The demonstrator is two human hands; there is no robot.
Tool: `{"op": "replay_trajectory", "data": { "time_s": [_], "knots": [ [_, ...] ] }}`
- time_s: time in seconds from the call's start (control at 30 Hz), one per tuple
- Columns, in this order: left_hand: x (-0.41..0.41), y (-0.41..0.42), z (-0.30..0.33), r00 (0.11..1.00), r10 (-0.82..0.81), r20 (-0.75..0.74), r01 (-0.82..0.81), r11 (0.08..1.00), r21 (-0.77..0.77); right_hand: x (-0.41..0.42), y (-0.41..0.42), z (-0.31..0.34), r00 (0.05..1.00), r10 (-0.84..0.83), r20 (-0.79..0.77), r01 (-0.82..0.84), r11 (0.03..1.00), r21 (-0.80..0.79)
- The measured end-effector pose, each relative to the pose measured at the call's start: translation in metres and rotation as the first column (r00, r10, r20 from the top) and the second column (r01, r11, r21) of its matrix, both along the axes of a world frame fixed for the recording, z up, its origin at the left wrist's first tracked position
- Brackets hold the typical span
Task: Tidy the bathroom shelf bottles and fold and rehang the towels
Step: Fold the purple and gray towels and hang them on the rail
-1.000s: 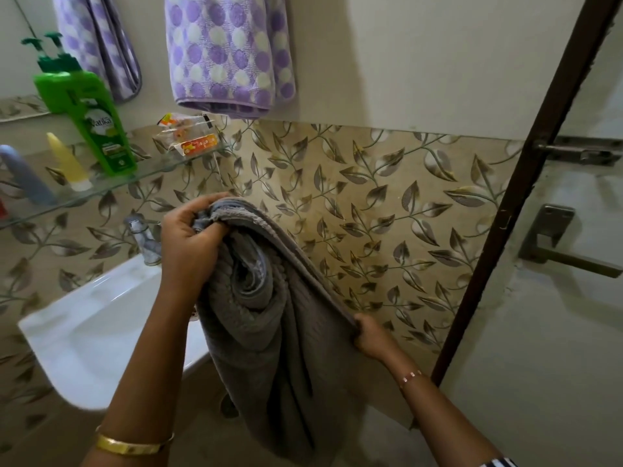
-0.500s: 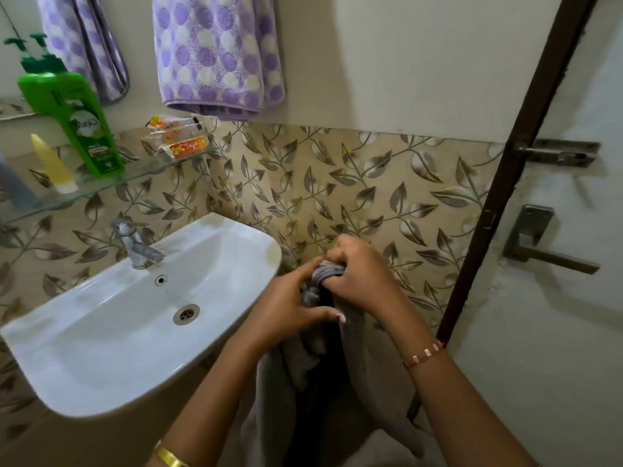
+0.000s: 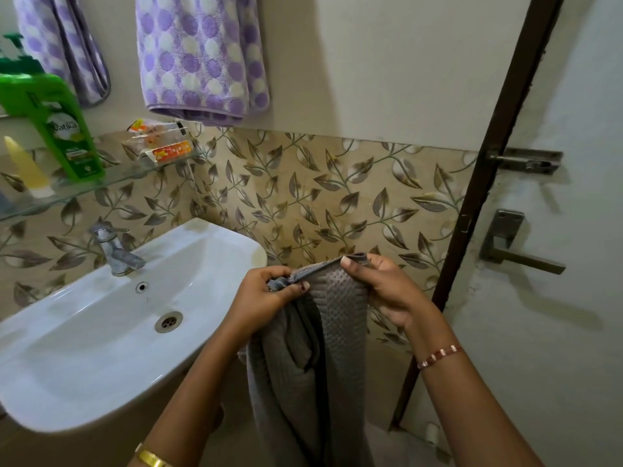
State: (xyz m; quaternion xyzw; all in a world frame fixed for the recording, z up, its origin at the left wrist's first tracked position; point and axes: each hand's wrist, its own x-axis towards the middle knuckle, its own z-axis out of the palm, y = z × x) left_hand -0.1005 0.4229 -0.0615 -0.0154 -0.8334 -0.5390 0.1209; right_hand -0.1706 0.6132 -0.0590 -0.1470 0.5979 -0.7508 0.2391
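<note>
Currently both hands work the top hem of the grey towel (image 3: 337, 298), held in the air just right of the sink (image 3: 209, 237) and in front of the leaf-patterned wall tiles (image 3: 337, 197). Left hand (image 3: 266, 294) pinches one bunched corner between thumb and curled fingers; right hand (image 3: 381, 288) pinches the hem a short way along, thumb on top. Hands close but apart, a short taut span of edge between them. Rest of the towel hangs down in loose vertical folds, lower end out of view.

Judgement: step in hand is finding and squaring the corners before folding. To do it well: slide the hands apart along the hem until each holds a true corner, keep the edge taut, let the cloth drop flat, clear of the sink rim.

Purple dotted towel (image 3: 202, 55) hangs folded on the wall above. Green bottle (image 3: 64, 129) and yellow bottle (image 3: 27, 170) stand on the glass shelf (image 3: 111, 178).
</note>
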Motion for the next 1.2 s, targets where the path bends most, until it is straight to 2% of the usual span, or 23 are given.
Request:
{"op": "replay_trajectory", "data": {
  "time_s": [0.07, 0.13, 0.17, 0.23, 0.27, 0.3, 0.37, 0.4, 0.43, 0.47, 0.5, 0.53, 0.57, 0.6, 0.63, 0.67, 0.73, 0.77, 0.8, 0.87, 0.97, 1.1, 1.2],
  "knots": [
    [0.000, 0.002, 0.000, 0.999, 0.039, -0.008, -0.040, 0.997, -0.059, -0.001, -0.003, -0.003, 0.997, -0.056, 0.060, 0.056, 0.998, -0.011],
    [-0.002, -0.003, -0.003, 0.966, 0.249, -0.065, -0.255, 0.962, -0.094, -0.004, -0.006, -0.003, 0.977, -0.198, -0.086, 0.211, 0.958, 0.194],
    [-0.001, -0.009, -0.004, 0.917, 0.388, -0.089, -0.396, 0.912, -0.108, -0.008, -0.005, -0.005, 0.928, -0.271, -0.254, 0.350, 0.867, 0.355],
    [0.001, -0.025, -0.006, 0.814, 0.564, -0.135, -0.580, 0.785, -0.218, -0.017, -0.002, -0.015, 0.760, -0.318, -0.568, 0.633, 0.559, 0.535],
    [0.004, -0.034, -0.008, 0.786, 0.598, -0.154, -0.614, 0.728, -0.305, -0.018, 0.001, -0.019, 0.706, -0.325, -0.630, 0.700, 0.455, 0.550],
    [0.006, -0.041, -0.010, 0.774, 0.614, -0.153, -0.619, 0.684, -0.386, -0.020, 0.003, -0.022, 0.678, -0.343, -0.651, 0.731, 0.414, 0.543],
    [0.008, -0.052, -0.011, 0.757, 0.645, -0.108, -0.609, 0.634, -0.477, -0.025, 0.009, -0.020, 0.698, -0.369, -0.614, 0.710, 0.467, 0.526],
    [0.008, -0.055, -0.009, 0.751, 0.659, -0.051, -0.599, 0.646, -0.474, -0.028, 0.011, -0.017, 0.745, -0.364, -0.558, 0.656, 0.548, 0.519],
    [0.009, -0.058, -0.007, 0.761, 0.648, 0.039, -0.577, 0.703, -0.415, -0.028, 0.012, -0.012, 0.814, -0.347, -0.465, 0.563, 0.669, 0.486],
    [0.009, -0.060, -0.003, 0.787, 0.595, 0.163, -0.544, 0.794, -0.272, -0.026, 0.012, -0.005, 0.897, -0.295, -0.329, 0.416, 0.813, 0.406],
    [0.011, -0.060, 0.001, 0.820, 0.482, 0.309, -0.500, 0.865, -0.023, -0.022, 0.011, 0.001, 0.966, -0.192, -0.172, 0.234, 0.932, 0.275],
    [0.014, -0.059, 0.005, 0.861, 0.300, 0.411, -0.433, 0.857, 0.281, -0.020, 0.011, 0.003, 0.994, -0.092, -0.058, 0.099, 0.986, 0.136],
    [0.018, -0.057, 0.008, 0.899, 0.143, 0.414, -0.360, 0.781, 0.511, -0.018, 0.011, 0.003, 0.999, -0.033, 0.009, 0.032, 0.999, 0.043],
    [0.021, -0.058, 0.008, 0.926, 0.066, 0.372, -0.302, 0.721, 0.624, -0.018, 0.009, 0.001, 0.999, -0.046, 0.028, 0.045, 0.999, 0.030],
    [0.022, -0.059, 0.006, 0.935, 0.056, 0.349, -0.274, 0.739, 0.615, -0.017, 0.007, 0.000, 0.992, -0.129, -0.003, 0.128, 0.986, 0.107],
    [0.020, -0.059, 0.004, 0.932, 0.091, 0.350, -0.273, 0.812, 0.515, -0.019, 0.006, -0.003, 0.966, -0.238, -0.101, 0.256, 0.935, 0.246],
    [0.017, -0.057, 0.000, 0.902, 0.262, 0.344, -0.321, 0.938, 0.128, -0.020, 0.007, -0.009, 0.840, -0.391, -0.375, 0.534, 0.717, 0.448],
    [0.018, -0.055, -0.004, 0.885, 0.341, 0.318, -0.357, 0.934, -0.007, -0.018, 0.006, -0.012, 0.789, -0.408, -0.459, 0.607, 0.632, 0.481],
    [0.017, -0.054, -0.009, 0.873, 0.385, 0.301, -0.390, 0.920, -0.046, -0.016, 0.005, -0.014, 0.762, -0.412, -0.500, 0.641, 0.591, 0.490],
    [0.020, -0.048, -0.017, 0.864, 0.396, 0.312, -0.442, 0.893, 0.089, -0.009, 0.002, -0.016, 0.764, -0.407, -0.500, 0.635, 0.608, 0.476],
    [0.021, -0.031, -0.020, 0.903, 0.256, 0.344, -0.381, 0.846, 0.372, 0.004, -0.012, -0.009, 0.864, -0.308, -0.397, 0.477, 0.753, 0.453],
    [0.018, -0.003, -0.018, 0.955, 0.044, 0.294, -0.170, 0.892, 0.420, 0.027, -0.039, 0.002, 0.964, -0.099, -0.246, 0.201, 0.878, 0.435],
    [0.015, 0.009, -0.013, 0.976, 0.077, 0.202, -0.149, 0.918, 0.369, 0.034, -0.047, 0.008, 0.976, -0.085, -0.202, 0.156, 0.916, 0.370]
  ]
}}
